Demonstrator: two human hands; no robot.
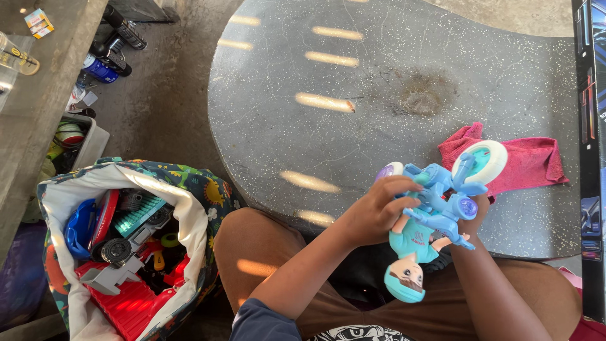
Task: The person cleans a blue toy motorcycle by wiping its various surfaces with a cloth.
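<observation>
Light-blue plastic toy motorbike with teal-suited rider doll [435,215] is out of the patterned fabric toy bag [189,189], held above the near edge of the round grey stone table [353,95]: left hand [379,211] fingers curled around it, right hand [476,211] closed underneath; rest of the toys remain bagged.

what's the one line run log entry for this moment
left hand: grips blue toy motorcycle | right hand: holds it from below | doll rider: head toward the person | pink cloth: on table
</observation>
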